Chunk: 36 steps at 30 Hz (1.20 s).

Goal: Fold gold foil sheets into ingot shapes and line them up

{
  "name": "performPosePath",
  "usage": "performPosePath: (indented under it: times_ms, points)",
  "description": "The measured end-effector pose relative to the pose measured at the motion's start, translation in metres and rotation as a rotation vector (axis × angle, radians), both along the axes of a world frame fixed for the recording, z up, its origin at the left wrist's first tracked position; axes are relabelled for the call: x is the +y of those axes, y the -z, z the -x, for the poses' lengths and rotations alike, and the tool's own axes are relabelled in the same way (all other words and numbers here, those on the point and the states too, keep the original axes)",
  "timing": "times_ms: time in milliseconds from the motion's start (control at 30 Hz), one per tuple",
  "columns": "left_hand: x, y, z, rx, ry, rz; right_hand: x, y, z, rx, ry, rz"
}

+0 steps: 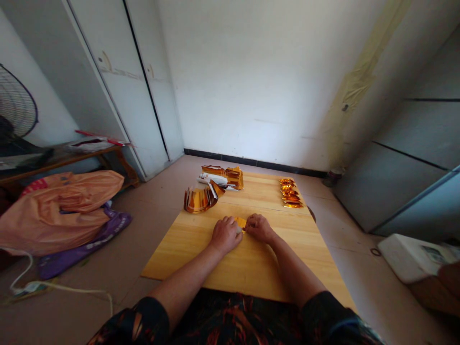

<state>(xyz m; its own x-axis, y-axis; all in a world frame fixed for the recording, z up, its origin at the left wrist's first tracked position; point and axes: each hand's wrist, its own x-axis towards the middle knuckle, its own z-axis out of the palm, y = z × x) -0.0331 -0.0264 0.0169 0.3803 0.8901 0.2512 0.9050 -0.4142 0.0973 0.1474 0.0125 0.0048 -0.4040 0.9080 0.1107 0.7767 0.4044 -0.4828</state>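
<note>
Pinching the right edge of one gold foil piece point(239, 222), my right hand point(259, 228); my left hand point(226, 234) curls against its left side, grip or mere press I cannot tell. Location: mid-table point(251, 270), between both hands. Status: this piece looks part-worked. Seemingly done: one row of crinkled foil pieces point(290, 193), far right, overlapping, uncountable. Seemingly left: one fanned foil bundle point(197, 200), left, sheets uncountable; one rear foil stack point(235, 176). Also: one white packet point(212, 179).

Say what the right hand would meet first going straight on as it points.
The right hand would first meet the gold foil piece between the hands, then probably the left hand, though depth is unclear.
</note>
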Motion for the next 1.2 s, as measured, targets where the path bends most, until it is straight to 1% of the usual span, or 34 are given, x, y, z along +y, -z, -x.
performPosePath:
  times_ms: [200,400,733,933,1067,1200]
  points:
    - [-0.001,-0.001,-0.006,-0.021,-0.056,0.006,-0.013,-0.002,0.014,-0.076,0.226,-0.005]
    - [-0.002,-0.003,-0.014,-0.018,-0.112,0.034,-0.024,-0.002,0.019,0.007,0.316,-0.018]
    - [-0.002,-0.004,-0.017,-0.04,-0.139,0.065,-0.024,0.003,0.019,-0.03,0.378,-0.057]
    - [-0.005,-0.007,-0.016,-0.027,-0.129,0.072,-0.022,0.0,0.02,-0.083,0.429,-0.051]
    - [-0.006,-0.006,-0.013,-0.024,-0.119,0.084,-0.023,-0.003,0.022,-0.132,0.414,-0.029]
    - [-0.007,-0.004,-0.013,-0.026,-0.114,0.081,-0.023,-0.005,0.022,-0.123,0.41,-0.003]
